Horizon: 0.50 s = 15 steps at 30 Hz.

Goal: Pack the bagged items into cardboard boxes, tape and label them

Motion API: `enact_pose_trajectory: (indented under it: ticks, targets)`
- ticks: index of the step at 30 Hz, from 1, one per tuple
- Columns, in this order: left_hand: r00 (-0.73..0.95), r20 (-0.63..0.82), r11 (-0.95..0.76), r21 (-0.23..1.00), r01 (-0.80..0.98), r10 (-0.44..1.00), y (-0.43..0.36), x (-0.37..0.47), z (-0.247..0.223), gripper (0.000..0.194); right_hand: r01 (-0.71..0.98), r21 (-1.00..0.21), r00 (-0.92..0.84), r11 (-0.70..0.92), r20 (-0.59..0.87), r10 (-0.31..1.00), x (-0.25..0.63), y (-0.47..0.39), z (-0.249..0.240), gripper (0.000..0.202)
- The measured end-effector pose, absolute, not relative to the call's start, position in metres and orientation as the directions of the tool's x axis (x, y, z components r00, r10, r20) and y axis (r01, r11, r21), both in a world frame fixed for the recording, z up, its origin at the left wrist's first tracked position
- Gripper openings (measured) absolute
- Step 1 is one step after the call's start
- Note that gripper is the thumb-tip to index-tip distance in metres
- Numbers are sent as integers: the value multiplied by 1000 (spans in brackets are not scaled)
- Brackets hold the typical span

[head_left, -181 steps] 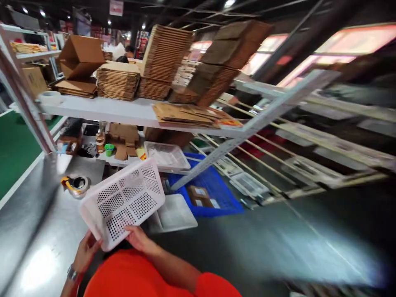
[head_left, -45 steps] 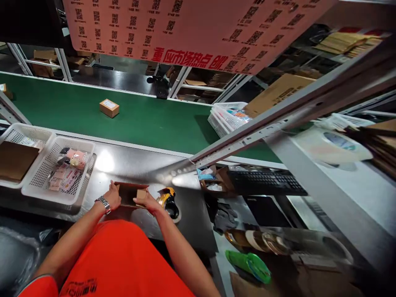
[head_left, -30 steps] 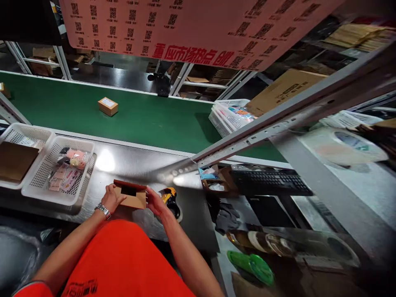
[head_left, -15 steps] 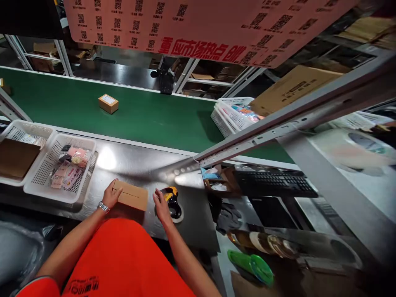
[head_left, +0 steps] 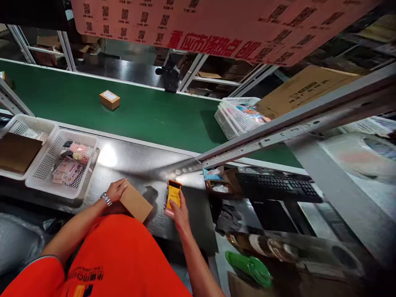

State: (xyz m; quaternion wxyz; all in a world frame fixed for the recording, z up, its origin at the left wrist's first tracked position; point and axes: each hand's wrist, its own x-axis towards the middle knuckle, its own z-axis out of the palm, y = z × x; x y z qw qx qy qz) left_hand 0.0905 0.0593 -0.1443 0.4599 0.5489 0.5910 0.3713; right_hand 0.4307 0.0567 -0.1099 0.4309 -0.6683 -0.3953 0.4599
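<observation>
My left hand (head_left: 115, 191) is closed on the upper left end of a brown cardboard box (head_left: 136, 201), which lies at a slant toward the front edge of the metal bench (head_left: 136, 161); whether the box bears on the metal or is lifted I cannot tell. My right hand (head_left: 182, 212) is wrapped about a yellow tape dispenser (head_left: 175, 193), held over the right part of the bench, apart from the box. The surface is brushed and reflective, with a bright glare toward its back edge. At its left end stands a white basket (head_left: 63, 192) of bagged pink and dark goods (head_left: 72, 161); beside it, farther left, a second basket (head_left: 35, 119) carries a brown cardboard piece (head_left: 18, 152). Along the bench's back edge runs a green belt (head_left: 154, 113), bearing a labelled box (head_left: 109, 100) left of centre and, near its far edge to the right, nested baskets (head_left: 227, 123). Beyond the bench's right edge lie a black keyboard (head_left: 278, 185), grey gloves (head_left: 229, 219), and a green cup (head_left: 250, 267) on its side. A slanting metal post (head_left: 247, 146) rises from the back right corner. Overhead hangs a pink board (head_left: 216, 24) printed with codes; dim racks of cardboard fill the room behind. The shelf (head_left: 312, 165) at far right is blurred.
</observation>
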Motion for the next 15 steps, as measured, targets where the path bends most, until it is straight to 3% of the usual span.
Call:
enact_pose_trajectory:
  ticks: [4, 9, 15]
  targets:
    - [22, -107, 93, 937, 337, 994, 59, 91, -147, 47, -178, -938, 228, -298, -334, 914, 404, 38, -64, 81]
    - [48, -102, 82, 947, 311, 994, 59, 94, -141, 56, -72, -929, -52, -363, -360, 932, 345, 26, -49, 63]
    - [-1, -163, 157, 945, 287, 987, 61, 91, -126, 62, -8, -935, -109, -353, -350, 930, 339, 32, -55, 75]
